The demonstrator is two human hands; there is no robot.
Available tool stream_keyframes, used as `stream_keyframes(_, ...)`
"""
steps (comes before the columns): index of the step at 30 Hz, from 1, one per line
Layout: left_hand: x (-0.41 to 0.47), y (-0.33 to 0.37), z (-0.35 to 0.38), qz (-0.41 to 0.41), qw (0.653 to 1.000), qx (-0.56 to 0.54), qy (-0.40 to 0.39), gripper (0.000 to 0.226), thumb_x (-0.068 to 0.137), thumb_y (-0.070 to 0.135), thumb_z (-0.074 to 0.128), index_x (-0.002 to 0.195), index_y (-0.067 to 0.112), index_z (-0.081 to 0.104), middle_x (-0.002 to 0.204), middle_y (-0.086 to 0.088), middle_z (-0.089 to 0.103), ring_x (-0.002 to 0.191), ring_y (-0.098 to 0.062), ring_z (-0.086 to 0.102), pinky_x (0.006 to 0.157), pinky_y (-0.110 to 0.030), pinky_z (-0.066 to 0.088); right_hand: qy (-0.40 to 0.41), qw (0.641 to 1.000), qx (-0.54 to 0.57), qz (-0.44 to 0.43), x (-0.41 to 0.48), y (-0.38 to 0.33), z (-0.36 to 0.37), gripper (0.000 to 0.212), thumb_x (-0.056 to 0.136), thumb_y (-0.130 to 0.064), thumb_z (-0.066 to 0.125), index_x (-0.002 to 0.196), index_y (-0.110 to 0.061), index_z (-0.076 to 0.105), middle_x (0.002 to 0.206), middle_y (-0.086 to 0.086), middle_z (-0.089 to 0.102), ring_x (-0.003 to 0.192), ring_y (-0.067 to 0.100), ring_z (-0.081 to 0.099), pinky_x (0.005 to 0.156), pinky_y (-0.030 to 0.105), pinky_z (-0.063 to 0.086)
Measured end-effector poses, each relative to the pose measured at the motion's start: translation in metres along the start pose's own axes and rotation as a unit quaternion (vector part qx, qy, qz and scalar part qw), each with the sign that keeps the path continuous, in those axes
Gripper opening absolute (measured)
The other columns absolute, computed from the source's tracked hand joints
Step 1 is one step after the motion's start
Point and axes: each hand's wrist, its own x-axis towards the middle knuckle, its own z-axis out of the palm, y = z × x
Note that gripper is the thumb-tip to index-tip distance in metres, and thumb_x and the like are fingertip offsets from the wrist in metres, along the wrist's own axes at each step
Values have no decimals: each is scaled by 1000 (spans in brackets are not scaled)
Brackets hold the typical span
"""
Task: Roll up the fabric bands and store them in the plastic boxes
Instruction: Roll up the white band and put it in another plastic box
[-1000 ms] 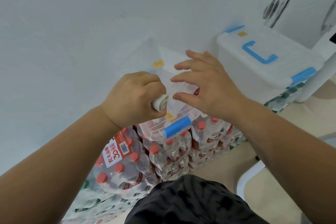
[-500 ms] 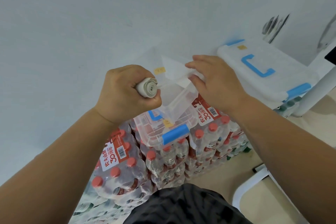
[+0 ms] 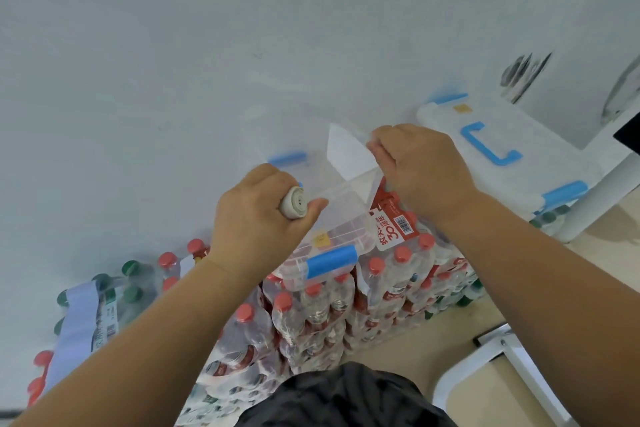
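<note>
Roll of fabric band (image 3: 294, 206), seen from the head camera, sits in the fist of the left hand (image 3: 256, 222). The fingers and thumb are curled tight round it, so only its pale coiled end face shows at the thumb side. Its long axis runs through the fist, with the visible end tipped up toward the camera and the rest hidden in the palm.

The clear plastic box (image 3: 346, 229) is the landmark. It rests on stacked water-bottle packs (image 3: 311, 308), with its blue latch (image 3: 330, 260) on the near wall. The roll is just left of the box's opening and slightly above its rim, and the left thumb is almost at the near-left edge.

The right hand (image 3: 422, 166) is at the far right corner of the box. Its fingers are bent and pinch the translucent lid (image 3: 348, 154), which stands tilted up and away from the opening.

The left hand is the nearer one to the open interior and the only one free to deliver. My judgement is that the next move is a short carry to the right and down, then letting go of the roll inside. The box's contents are too blurred to tell.

A second box (image 3: 519, 135) with its lid on stands to the right of the open one, apart from both hands.
</note>
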Motion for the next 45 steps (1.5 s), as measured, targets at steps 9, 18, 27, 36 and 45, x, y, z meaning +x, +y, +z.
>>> stream_keyframes(9, 8, 2, -8, -40, 993, 50, -98, 38, 84, 41, 78, 69, 9, 63, 62, -4, 58, 56, -25, 54, 55, -42, 52, 100, 986, 92, 93, 2, 10, -6, 25, 105, -27, 51, 84, -15, 56, 74, 2, 64, 68, 26, 61, 68, 48, 52)
stream_keyframes(18, 49, 42, -3, -28, 993, 21, -113, 42, 83, 55, 64, 61, 21, 54, 54, 7, 50, 52, -13, 49, 50, -28, 39, 192, 821, 371, 388, -44, 69, -9, 14, 103, -21, 56, 108, -17, 68, 76, 0, 70, 52, 15, 70, 61, 46, 64)
stream_keyframes(27, 67, 87, 44, -3, 987, -7, -159, 42, 79, 59, 61, 65, 19, 58, 57, 6, 55, 57, -16, 54, 54, -35, 49, 191, 732, 398, 519, -85, 120, -19, 96, 95, -15, 64, 160, -37, -3, 74, 2, 76, 61, 21, 76, 67, 39, 64)
stream_keyframes(36, 64, 83, 46, -86, 981, -36, -168, 44, 77, 60, 71, 59, 22, 57, 51, 4, 55, 49, -12, 52, 45, -26, 39, 78, 775, 301, 550, -88, 128, -31, 93, 89, -47, 68, 161, -35, 10, 84, 8, 76, 53, 12, 72, 46, 24, 53)
stream_keyframes(45, 71, 46, 17, -190, 969, -86, -134, 50, 68, 66, 73, 60, 20, 56, 48, 8, 53, 43, -7, 47, 40, -20, 37, 18, 882, 392, 262, -25, 28, -39, 31, 86, -51, 71, 115, -37, 71, 87, -9, 71, 70, 7, 68, 62, 26, 57)
